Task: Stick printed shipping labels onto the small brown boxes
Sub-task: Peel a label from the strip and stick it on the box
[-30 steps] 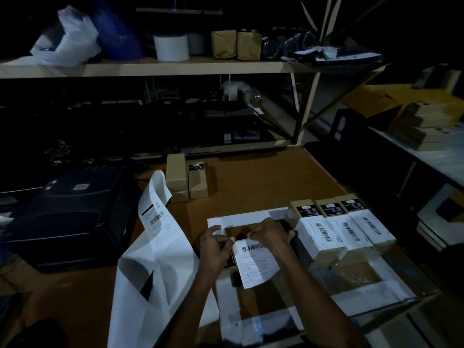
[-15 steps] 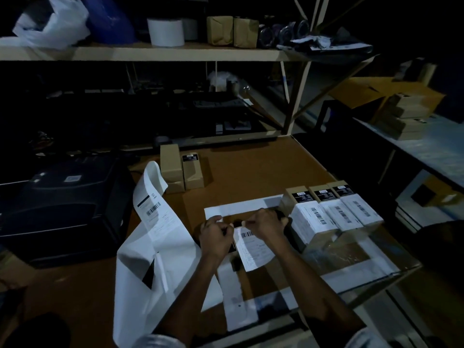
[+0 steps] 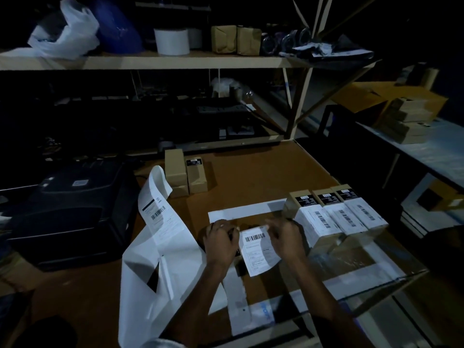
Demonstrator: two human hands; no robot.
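A dim storeroom, with a brown desk filling the lower half of the frame. Nearest, at lower centre, a long white backing strip curls up from the desk edge. Just right of it, the left hand and right hand pinch the top corners of a label, fingers curled on it; the box under it is mostly hidden. Touching the right hand's side, three labelled boxes sit in a row at centre right. Farther back, at centre, two plain boxes stand side by side. A black printer sits at the left. Along the top, a shelf carries a white roll and a plastic bag.
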